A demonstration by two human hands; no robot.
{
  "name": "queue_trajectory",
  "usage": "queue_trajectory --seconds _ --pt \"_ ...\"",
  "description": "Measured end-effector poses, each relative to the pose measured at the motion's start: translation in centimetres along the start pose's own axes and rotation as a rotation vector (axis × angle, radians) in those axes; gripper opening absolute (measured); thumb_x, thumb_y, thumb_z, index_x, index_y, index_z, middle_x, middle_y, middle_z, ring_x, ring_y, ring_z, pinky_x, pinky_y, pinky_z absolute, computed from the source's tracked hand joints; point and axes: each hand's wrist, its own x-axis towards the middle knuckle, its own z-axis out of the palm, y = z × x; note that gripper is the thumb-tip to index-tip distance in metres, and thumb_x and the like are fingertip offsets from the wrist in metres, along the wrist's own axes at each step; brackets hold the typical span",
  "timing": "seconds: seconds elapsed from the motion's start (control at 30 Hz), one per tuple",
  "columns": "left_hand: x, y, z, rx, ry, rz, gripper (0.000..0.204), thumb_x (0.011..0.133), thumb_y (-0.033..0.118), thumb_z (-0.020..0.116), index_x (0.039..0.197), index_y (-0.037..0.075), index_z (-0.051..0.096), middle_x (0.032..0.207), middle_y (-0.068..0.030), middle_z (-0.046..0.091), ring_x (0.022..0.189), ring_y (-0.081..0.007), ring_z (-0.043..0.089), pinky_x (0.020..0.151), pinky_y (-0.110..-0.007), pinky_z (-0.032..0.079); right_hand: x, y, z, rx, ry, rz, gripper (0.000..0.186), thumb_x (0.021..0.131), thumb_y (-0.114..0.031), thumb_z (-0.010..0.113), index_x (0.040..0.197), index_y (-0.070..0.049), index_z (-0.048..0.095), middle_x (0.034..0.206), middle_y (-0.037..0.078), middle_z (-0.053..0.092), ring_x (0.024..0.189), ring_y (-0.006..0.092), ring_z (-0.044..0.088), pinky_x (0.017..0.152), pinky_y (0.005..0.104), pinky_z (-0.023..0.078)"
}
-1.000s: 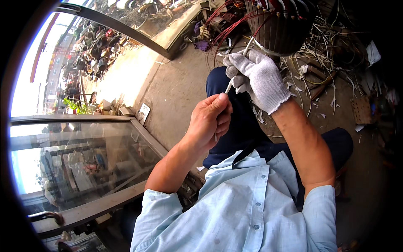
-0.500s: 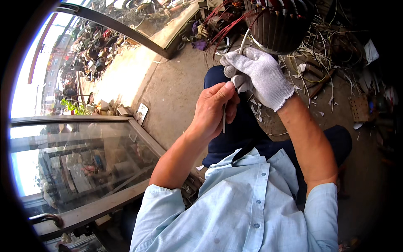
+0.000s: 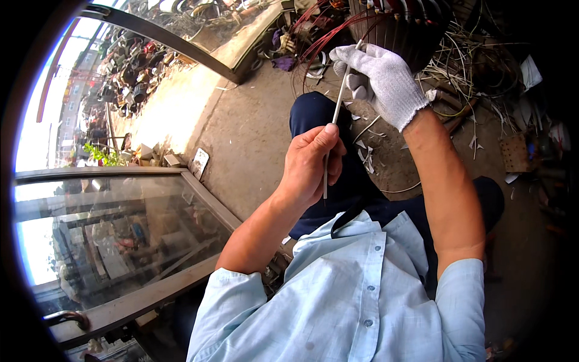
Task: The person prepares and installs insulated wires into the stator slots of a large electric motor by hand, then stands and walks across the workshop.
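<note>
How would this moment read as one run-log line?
left hand: bare, closed on white cable | right hand: gloved, holding cable's upper part | nearby: red wires, glass-panelled frame, white scraps

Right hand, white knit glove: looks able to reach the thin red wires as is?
Likely yes: nothing visible blocks the gloved right hand from the thin red wires, though depth is unclear and its fingers are on a thin white cable.

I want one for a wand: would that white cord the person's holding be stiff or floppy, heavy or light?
The white cord is probably fairly stiff over a short length, since it runs almost straight between the left grip and the right grip. It's likely light to lift, because it looks so thin.
</note>
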Motion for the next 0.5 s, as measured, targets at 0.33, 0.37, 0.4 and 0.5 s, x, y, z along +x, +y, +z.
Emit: queue_trajectory --seconds 0.33,0.37,0.4,0.5 --pt "1.7 0.7 0.3 0.007 -0.023 -0.017 0.037 0.104 0.034 0.058 0.083 0.004 0.059 0.055 -0.0048 0.049 0.043 -0.0157 0.045 0.042 -0.028 0.038 -1.6 1.5 1.7 0.068 0.047 0.003 0.017 0.101 -0.024 0.064 0.108 -0.008 0.067 0.082 -0.003 0.068 0.055 0.0009 0.055 0.044 0.0158 0.039" --pt "1.9 0.7 0.6 0.013 -0.016 -0.018 0.037 0.104 0.034 0.058 0.083 0.004 0.059 0.055 -0.0048 0.049 0.043 -0.0157 0.046 0.042 -0.028 0.038 -1.4 1.7 1.4 0.067 0.043 0.005 0.017 0.101 -0.024 0.064 0.108 -0.008 0.067 0.082 -0.003 0.068 0.055 0.0008 0.056 0.044 0.0158 0.039" --pt "2.0 0.6 0.7 0.011 -0.018 -0.013 0.037 0.104 0.034 0.058 0.083 0.004 0.059 0.056 -0.0047 0.049 0.043 -0.0158 0.046 0.042 -0.028 0.038 -1.3 1.7 1.3 0.067 0.036 0.004 0.018 0.101 -0.024 0.064 0.109 -0.008 0.067 0.082 -0.003 0.068 0.056 0.0008 0.056 0.044 0.0157 0.039" --pt "2.3 0.3 0.6 0.007 -0.029 0.011 0.036 0.104 0.033 0.058 0.083 0.004 0.059 0.057 -0.0046 0.048 0.044 -0.0158 0.045 0.042 -0.028 0.038 -1.4 1.2 1.1 0.015 0.024 0.002 0.019 0.101 -0.023 0.064 0.11 -0.007 0.068 0.084 -0.003 0.068 0.056 0.0009 0.056 0.045 0.0159 0.04"
